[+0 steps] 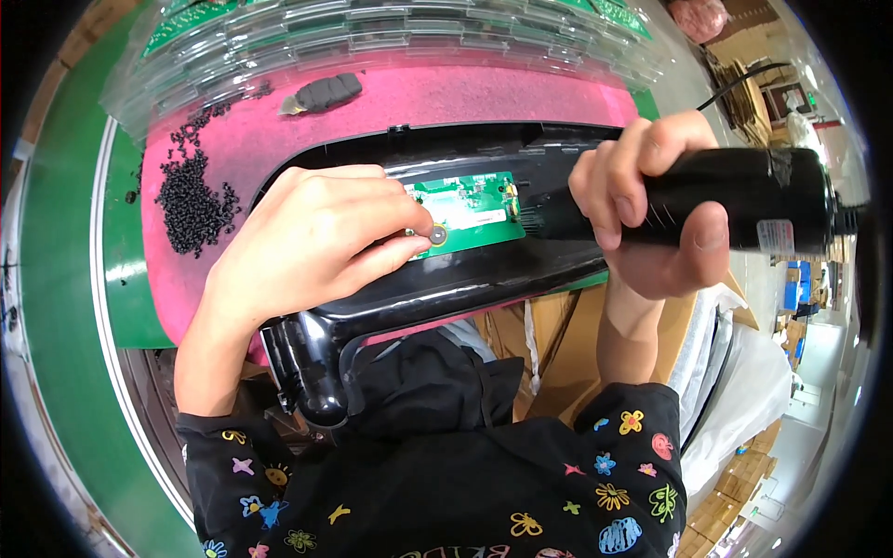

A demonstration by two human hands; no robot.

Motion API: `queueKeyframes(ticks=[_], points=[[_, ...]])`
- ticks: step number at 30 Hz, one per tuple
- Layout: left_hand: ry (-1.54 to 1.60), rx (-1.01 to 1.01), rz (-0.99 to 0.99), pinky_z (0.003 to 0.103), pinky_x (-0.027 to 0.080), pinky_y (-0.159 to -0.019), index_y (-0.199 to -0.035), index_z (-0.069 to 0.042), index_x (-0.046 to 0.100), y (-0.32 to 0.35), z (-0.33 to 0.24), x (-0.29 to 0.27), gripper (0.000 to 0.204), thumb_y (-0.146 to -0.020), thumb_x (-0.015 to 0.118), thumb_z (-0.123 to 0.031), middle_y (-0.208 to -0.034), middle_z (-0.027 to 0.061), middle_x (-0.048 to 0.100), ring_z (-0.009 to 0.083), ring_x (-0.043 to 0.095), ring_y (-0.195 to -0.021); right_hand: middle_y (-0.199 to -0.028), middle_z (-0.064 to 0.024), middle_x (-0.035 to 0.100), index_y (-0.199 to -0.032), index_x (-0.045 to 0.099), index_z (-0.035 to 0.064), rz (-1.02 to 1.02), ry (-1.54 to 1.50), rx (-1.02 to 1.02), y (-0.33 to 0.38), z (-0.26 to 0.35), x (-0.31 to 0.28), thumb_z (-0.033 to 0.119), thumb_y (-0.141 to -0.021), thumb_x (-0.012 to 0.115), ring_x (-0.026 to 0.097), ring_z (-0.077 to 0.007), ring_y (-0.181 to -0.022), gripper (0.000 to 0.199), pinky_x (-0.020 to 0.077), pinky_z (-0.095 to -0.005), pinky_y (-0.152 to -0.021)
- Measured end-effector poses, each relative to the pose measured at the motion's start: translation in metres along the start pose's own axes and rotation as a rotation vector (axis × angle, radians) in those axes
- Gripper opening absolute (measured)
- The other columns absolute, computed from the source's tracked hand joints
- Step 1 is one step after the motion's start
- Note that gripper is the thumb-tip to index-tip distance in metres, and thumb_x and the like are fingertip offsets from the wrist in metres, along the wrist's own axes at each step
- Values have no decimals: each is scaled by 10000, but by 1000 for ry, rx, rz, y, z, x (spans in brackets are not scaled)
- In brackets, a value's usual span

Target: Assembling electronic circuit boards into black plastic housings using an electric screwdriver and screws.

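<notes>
A green circuit board [465, 242] lies inside a long black plastic housing [419, 302]. My left hand [321, 237] reaches over the board's left end, thumb and index finger pinched together beside a small round part [437, 235] on it. Whatever sits between those fingertips is too small or hidden to name. In my right hand [651, 200] is a thick black electric screwdriver [749, 197], held sideways with its narrow front pointing left toward the board's right end. Its tip cannot be made out against the black housing.
Many small black screws or pellets [193, 205] lie heaped on the pink mat [484, 93] at the left. A dark wrapped piece [327, 93] rests behind the housing. Clear plastic trays [391, 37] are stacked at the back. The housing's curved end [321, 372] overhangs the near edge.
</notes>
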State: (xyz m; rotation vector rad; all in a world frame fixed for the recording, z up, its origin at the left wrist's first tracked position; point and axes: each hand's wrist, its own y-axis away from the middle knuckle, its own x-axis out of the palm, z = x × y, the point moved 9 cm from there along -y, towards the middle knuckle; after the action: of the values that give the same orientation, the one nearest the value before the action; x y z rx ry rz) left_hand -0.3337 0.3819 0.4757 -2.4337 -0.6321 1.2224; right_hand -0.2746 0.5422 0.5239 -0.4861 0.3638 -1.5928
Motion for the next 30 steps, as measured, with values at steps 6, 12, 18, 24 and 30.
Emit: queueKeyframes(ticks=[6, 12, 18, 24, 30], points=[[-15, -13, 21, 378, 469, -563, -871, -23, 674, 1, 0, 0, 149, -777, 765, -95, -710, 89, 614, 276, 586, -641, -686, -7, 502, -1021, 492, 42, 29, -18, 21, -9, -6, 3, 472, -905, 602, 424, -68, -438, 459, 341, -234, -456], [-42, -24, 14, 355, 473, -580, -881, -7, 676, -5, 0, -7, 127, -780, 743, -46, -721, 86, 623, 259, 592, -664, -678, -12, 507, -1025, 503, 34, 9, 37, 48, -11, -6, 4, 471, -886, 633, 416, -76, -434, 476, 337, -232, -450], [-195, -145, -321, 347, 500, -771, -944, -5, 688, 2, 10, -53, 124, -821, 686, -13, -872, 97, 674, 255, 620, -824, -710, 8, 499, -1020, 526, 57, 15, -140, 209, -16, -16, -6, 460, -943, 568, 463, -90, -512, 412, 392, -262, -569], [-332, -415, -24, 438, 483, -941, -1181, -30, 602, 19, 43, -23, 329, -903, 649, -198, -1101, 196, 641, 378, 602, -1079, -957, -106, 552, -1056, 526, 16, -852, -515, 379, -2, -39, -93, 183, -911, 673, 594, -227, -890, 265, 529, -432, -876], [-362, -381, -20, 441, 481, -911, -1193, -37, 599, 4, 26, -17, 315, -909, 642, -165, -1073, 205, 643, 396, 604, -1053, -1084, -164, 602, -1107, 521, -34, -412, -368, 24, 10, 24, -10, 150, -1005, 471, 636, -304, -1013, 216, 571, -530, -912]])
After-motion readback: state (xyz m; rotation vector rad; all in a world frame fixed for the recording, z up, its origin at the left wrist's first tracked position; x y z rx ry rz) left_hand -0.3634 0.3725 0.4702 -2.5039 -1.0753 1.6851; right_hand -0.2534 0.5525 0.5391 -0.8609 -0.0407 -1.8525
